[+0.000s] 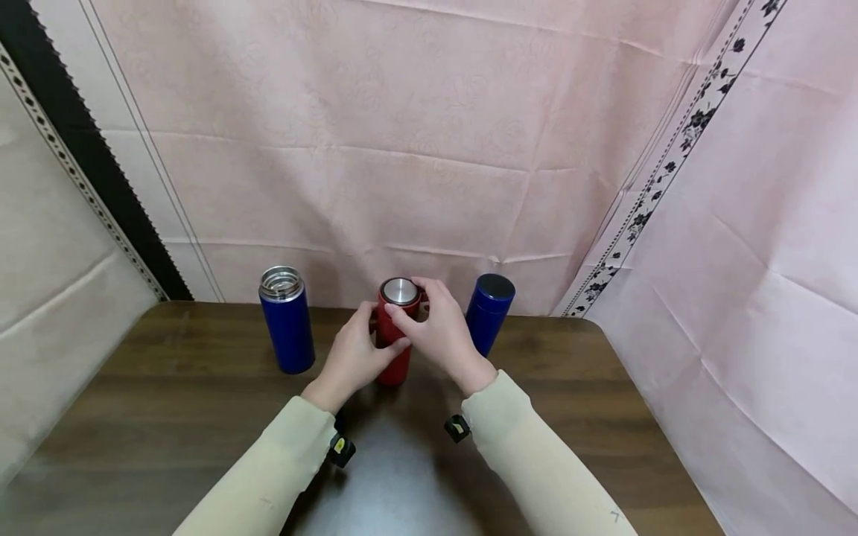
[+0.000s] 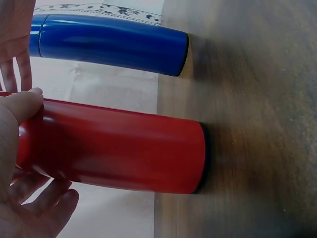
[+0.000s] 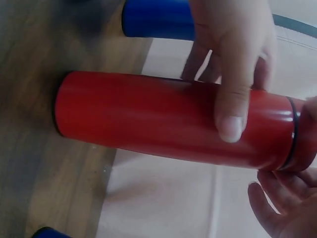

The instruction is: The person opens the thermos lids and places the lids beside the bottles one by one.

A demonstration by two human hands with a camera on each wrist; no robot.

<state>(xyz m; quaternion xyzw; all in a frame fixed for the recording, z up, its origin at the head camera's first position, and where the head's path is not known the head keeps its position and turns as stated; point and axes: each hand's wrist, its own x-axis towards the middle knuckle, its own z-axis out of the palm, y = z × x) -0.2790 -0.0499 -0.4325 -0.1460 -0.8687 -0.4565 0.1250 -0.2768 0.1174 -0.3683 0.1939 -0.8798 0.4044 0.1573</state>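
The upper body of a red vacuum flask [image 1: 394, 366] is gripped by the left hand [image 1: 354, 359], thumb and fingers curved around it; its steel-topped lid [image 1: 400, 291] is pinched by the right hand [image 1: 442, 331]. The flask is stood upright on the wooden table [image 1: 167, 424], between a lidless blue flask [image 1: 290, 331] and a capped blue flask [image 1: 489, 309]. Its rigid, glossy wall may prove slippery; lid and body are best grasped separately.

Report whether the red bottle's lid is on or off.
On: the lid sits atop the red bottle, meeting it at a dark ring. Tightness: cannot tell.
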